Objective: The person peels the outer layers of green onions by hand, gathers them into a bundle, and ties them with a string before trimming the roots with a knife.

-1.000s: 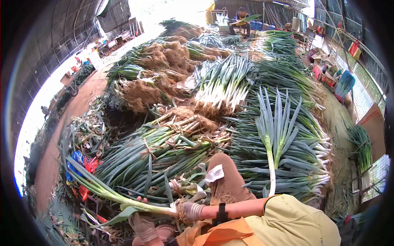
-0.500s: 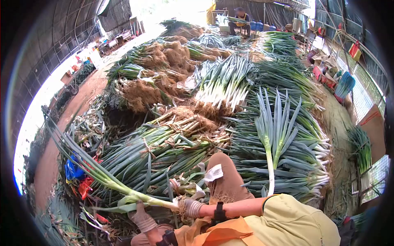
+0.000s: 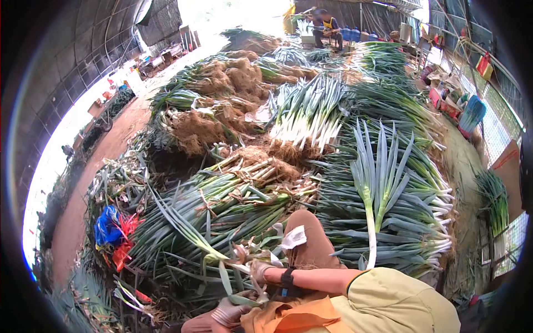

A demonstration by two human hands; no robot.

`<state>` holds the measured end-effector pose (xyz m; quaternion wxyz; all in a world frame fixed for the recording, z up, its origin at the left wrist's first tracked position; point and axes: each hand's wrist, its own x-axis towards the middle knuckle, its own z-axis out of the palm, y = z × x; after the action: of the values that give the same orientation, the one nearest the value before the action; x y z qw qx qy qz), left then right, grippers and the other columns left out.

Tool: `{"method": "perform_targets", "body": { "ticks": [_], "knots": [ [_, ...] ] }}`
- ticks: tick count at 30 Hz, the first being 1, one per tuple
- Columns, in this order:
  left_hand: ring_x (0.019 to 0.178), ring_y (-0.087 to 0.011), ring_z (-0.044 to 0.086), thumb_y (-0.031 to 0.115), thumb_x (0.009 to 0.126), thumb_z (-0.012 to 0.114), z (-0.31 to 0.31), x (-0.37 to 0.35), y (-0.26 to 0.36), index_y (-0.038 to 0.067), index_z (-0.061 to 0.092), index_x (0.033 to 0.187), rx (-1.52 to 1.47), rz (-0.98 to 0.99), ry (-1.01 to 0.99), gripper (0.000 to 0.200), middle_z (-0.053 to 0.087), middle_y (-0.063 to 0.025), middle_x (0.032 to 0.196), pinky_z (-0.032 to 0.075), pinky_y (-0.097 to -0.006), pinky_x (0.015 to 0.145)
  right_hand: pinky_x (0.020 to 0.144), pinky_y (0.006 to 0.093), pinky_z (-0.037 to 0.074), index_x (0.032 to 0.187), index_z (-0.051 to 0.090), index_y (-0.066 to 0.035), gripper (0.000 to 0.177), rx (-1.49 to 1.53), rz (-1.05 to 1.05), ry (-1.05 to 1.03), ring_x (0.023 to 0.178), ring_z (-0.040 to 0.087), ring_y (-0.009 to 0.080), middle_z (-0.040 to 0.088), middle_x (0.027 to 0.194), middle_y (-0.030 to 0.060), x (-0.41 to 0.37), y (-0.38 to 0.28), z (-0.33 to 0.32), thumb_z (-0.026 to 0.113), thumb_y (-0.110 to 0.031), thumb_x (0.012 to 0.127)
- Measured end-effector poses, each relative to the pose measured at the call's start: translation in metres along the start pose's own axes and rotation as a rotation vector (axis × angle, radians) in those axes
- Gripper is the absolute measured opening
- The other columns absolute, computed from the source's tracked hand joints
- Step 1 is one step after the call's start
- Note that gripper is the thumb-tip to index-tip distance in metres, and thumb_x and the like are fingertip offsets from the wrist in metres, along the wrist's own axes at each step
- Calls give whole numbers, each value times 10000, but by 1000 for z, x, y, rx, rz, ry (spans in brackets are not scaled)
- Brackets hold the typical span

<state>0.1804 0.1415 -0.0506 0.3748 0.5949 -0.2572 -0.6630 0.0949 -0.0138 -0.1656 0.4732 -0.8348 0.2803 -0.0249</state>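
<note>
Close to the body, before heaped onion bundles [image 3: 222, 202], right hand [image 3: 259, 272] gripping a green onion [image 3: 189, 230] by its root end, left hand [image 3: 227, 312] at a loose leaf [image 3: 237, 300], grip unclear.

The gloved right hand [image 3: 259, 271] grips a green onion [image 3: 194, 236] near its root end, its leaves fanning up and left over tied bundles [image 3: 233, 205]. The left hand [image 3: 225, 313] sits just below, seemingly touching a drooping leaf [image 3: 225, 284].
</note>
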Motion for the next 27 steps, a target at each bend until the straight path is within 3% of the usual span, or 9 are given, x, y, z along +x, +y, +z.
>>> {"method": "perform_targets", "body": {
  "ticks": [2,4,7,11,19,22,24,26,27],
  "knots": [
    [741,-264,612,337,685,649,-56,19,-24,24,628,857,973,-30,443,358,617,-184,790,470,-335,648,595,365,460,805,619,-69,196,-55,30,-25,664,568,248,605,757,132,4,6,10,570,-233,710],
    [700,-268,588,388,697,615,-111,53,-43,42,620,846,957,-340,717,377,592,-165,709,466,-344,602,598,370,463,801,625,-67,205,-104,75,-31,678,577,254,611,770,138,4,7,24,576,-239,701],
    [575,-212,542,364,741,589,-86,71,-4,48,577,813,-494,339,372,325,553,-85,613,453,-328,538,654,391,449,880,590,-29,262,-7,198,-87,720,577,289,601,825,176,-29,-29,11,511,-240,746],
    [546,-183,497,242,777,597,-104,133,-26,28,497,927,-690,195,921,280,518,-47,697,434,-327,496,656,364,450,923,585,-36,270,-125,71,-84,733,571,275,602,860,156,-31,-12,19,520,-218,734],
    [489,-213,555,300,773,528,-70,105,-20,-15,567,636,966,50,1212,345,527,-98,503,411,-326,405,654,378,448,906,589,-42,282,-146,156,-137,742,571,262,597,898,165,-22,6,26,540,-249,721],
    [441,-230,521,352,816,493,-20,74,-14,16,559,915,-52,431,610,357,548,-89,573,413,-347,439,612,373,456,874,599,-39,273,-105,249,-99,715,576,245,605,892,163,-24,-9,4,553,-255,714],
    [486,-186,508,373,849,436,35,23,18,25,480,1053,-151,451,361,405,521,-73,611,407,-323,460,590,368,448,853,600,-49,249,-125,204,-39,693,569,234,598,853,142,-18,0,0,533,-256,730],
    [428,-154,464,392,844,442,6,21,-22,70,490,957,-657,861,-476,345,484,-43,535,403,-264,430,569,363,439,832,601,-60,232,-169,128,37,670,561,223,592,814,120,-5,10,-3,514,-257,746],
    [456,-143,471,424,851,408,44,-20,30,69,498,923,-726,744,-198,373,482,-35,530,404,-265,453,558,361,435,822,602,-66,226,-192,87,71,659,557,217,588,795,109,-2,14,-3,504,-257,754]
  ]
}}
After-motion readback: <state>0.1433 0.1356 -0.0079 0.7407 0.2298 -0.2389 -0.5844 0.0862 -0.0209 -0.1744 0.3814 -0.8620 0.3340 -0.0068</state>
